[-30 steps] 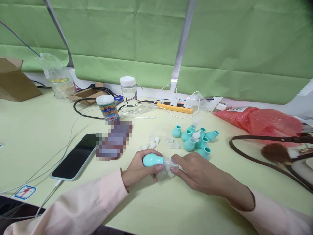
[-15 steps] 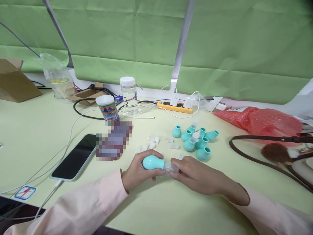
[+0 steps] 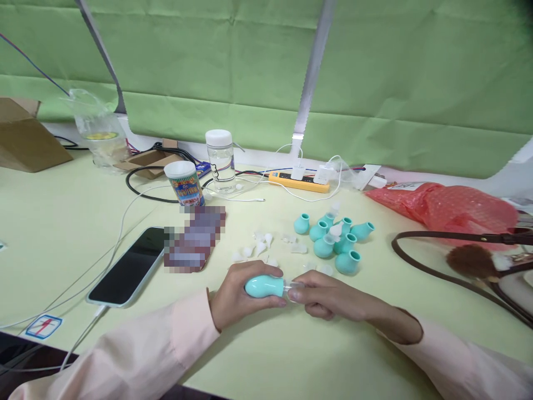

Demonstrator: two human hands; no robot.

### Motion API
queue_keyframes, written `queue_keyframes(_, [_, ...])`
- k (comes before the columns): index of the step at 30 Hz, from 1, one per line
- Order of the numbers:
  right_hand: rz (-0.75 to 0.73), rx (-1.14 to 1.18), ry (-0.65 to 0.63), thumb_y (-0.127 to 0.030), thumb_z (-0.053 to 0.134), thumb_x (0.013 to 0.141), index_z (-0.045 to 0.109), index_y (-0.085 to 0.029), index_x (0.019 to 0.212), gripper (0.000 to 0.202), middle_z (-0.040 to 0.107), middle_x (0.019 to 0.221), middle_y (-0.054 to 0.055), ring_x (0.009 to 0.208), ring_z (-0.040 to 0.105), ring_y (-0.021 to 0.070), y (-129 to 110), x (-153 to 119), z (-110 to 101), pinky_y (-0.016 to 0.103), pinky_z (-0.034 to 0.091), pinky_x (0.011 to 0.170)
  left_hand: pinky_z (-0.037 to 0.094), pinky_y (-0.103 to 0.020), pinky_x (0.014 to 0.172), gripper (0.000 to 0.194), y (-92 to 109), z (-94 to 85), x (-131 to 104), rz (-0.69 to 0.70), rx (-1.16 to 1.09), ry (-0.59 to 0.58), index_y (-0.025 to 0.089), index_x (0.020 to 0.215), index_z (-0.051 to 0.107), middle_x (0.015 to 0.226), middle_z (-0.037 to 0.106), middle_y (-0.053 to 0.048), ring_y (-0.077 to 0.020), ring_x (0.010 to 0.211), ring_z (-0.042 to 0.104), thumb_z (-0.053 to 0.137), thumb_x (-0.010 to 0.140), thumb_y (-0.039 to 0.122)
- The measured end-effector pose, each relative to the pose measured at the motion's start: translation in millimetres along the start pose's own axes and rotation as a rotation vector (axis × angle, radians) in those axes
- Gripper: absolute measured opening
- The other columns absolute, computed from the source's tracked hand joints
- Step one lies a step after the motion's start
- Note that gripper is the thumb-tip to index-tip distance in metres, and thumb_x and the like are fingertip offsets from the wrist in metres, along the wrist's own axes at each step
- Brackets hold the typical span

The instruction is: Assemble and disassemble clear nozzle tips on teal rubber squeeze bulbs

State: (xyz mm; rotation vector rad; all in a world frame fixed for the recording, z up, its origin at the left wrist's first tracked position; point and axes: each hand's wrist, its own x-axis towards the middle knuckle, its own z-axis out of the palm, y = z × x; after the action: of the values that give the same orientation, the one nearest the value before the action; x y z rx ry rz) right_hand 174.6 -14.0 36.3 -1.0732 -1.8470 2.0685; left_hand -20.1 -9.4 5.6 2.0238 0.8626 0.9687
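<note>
My left hand is wrapped round a teal squeeze bulb, which lies sideways with its neck to the right. At the neck sits a clear plastic nozzle piece, pinched between the thumb and fingers of my right hand. My right fingers hide part of this piece. Beyond my hands stand several more teal bulbs in a cluster, most with open necks. A white tip stands on one of them. Small white tips and clear plastic pieces lie loose on the table.
To the left are a phone on a charging cable, a paper cup and a water bottle. A yellow power strip is at the back. A red plastic bag and a brown strap lie on the right.
My hands and the bulb have shifted slightly nearer to me and to the right. The right-hand fingers have changed their pinch, extending along the clear nozzle piece.
</note>
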Motion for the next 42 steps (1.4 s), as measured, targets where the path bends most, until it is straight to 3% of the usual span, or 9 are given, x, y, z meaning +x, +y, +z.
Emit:
queue_keyframes(5, [0.009,0.354,-0.153,-0.039,0.047,0.078,0.028,-0.02,0.057,0.034,0.013,0.038,-0.012,0.034,0.008,0.0019,8.4,6.8,-1.4,0.017,0.007,0.033,0.043,-0.025,0.059,0.032,0.4,1.0,-0.6,0.0,-0.038,0.02,0.015,0.08,0.061,0.072,0.062,-0.004,-0.0149,0.063,0.055,0.071,0.057,0.033])
queue_keyframes(11, [0.083,0.6,-0.154,-0.036,0.045,0.077,0.026,-0.019,0.052,0.036,0.013,0.033,-0.012,0.03,0.007,0.0019,8.8,8.5,4.6,0.015,0.009,0.031,0.043,-0.025,0.058,0.037,1.0,1.7,-2.0,-0.003,-0.018,0.082,0.015,0.083,0.059,0.074,0.062,-0.004,-0.015,0.063,0.055,0.072,0.055,0.034])
queue_keyframes(21, [0.212,0.849,-0.35,-0.031,0.029,0.08,0.026,-0.019,0.049,0.033,0.014,0.031,-0.01,0.027,0.009,0.0047,10.9,11.0,3.5,0.014,0.014,0.027,0.041,-0.023,0.054,0.038,1.2,3.7,-2.3,0.157,-0.012,0.166,0.015,0.084,0.059,0.069,0.059,-0.002,-0.0125,0.058,0.053,0.074,0.052,0.029])
queue_keyframes(27, [0.205,0.856,-0.457,-0.032,0.024,0.08,0.026,-0.019,0.05,0.033,0.011,0.033,-0.01,0.03,0.006,0.0057,9.5,12.2,5.7,0.015,0.011,0.029,0.042,-0.025,0.056,0.027,2.2,3.1,-1.3,0.153,-0.161,0.121,0.013,0.077,0.059,0.066,0.058,-0.004,-0.0139,0.06,0.052,0.073,0.055,0.021])
queue_keyframes(32, [0.171,0.528,-0.149,-0.044,0.022,0.083,0.034,-0.019,0.059,0.037,0.011,0.035,-0.011,0.033,0.005,0.0056,-2.2,8.3,7.9,0.017,0.008,0.032,0.042,-0.023,0.056,0.021,1.2,0.6,3.8,-0.177,-0.379,0.123,0.013,0.069,0.059,0.07,0.059,-0.004,-0.0134,0.062,0.053,0.072,0.053,0.018])
queue_keyframes(35, [-0.08,0.006,0.327,-0.049,0.027,0.082,0.043,-0.018,0.073,0.036,0.023,0.042,-0.009,0.037,0.019,0.0065,-9.0,1.5,3.0,0.019,0.018,0.037,0.041,-0.02,0.053,0.024,-0.4,-2.9,8.1,-0.422,-0.536,0.197,0.013,0.07,0.058,0.063,0.06,-0.001,-0.0096,0.054,0.052,0.073,0.052,0.019])
queue_keyframes(38, [-0.259,-0.671,0.744,-0.034,0.036,0.083,0.046,-0.018,0.089,0.02,0.043,0.059,-0.002,0.053,0.039,0.0104,-10.8,-3.8,-5.2,0.023,0.029,0.049,0.044,-0.02,0.056,0.027,0.2,-7.3,12.0,-0.525,-0.708,0.255,0.014,0.071,0.056,0.065,0.063,-0.001,-0.01,0.057,0.056,0.074,0.051,0.017])
queue_keyframes(40, [-0.264,-0.977,0.762,-0.024,0.034,0.084,0.049,-0.016,0.09,0.018,0.052,0.073,0.003,0.064,0.046,0.0135,-9.6,-5.3,-9.6,0.027,0.034,0.056,0.044,-0.019,0.055,0.029,1.9,-9.7,13.6,-0.561,-0.767,0.265,0.013,0.07,0.055,0.065,0.064,-0.002,-0.0106,0.058,0.058,0.075,0.049,0.016])
queue_keyframes(42, [-0.255,-1.109,0.673,-0.017,0.033,0.083,0.051,-0.016,0.09,0.019,0.055,0.083,0.006,0.071,0.049,0.0154,-8.1,-6.2,-11.3,0.029,0.037,0.062,0.044,-0.018,0.052,0.029,3.3,-11.1,14.1,-0.584,-0.8,0.248,0.012,0.068,0.055,0.06,0.063,-0.001,-0.0105,0.055,0.058,0.075,0.048,0.015])
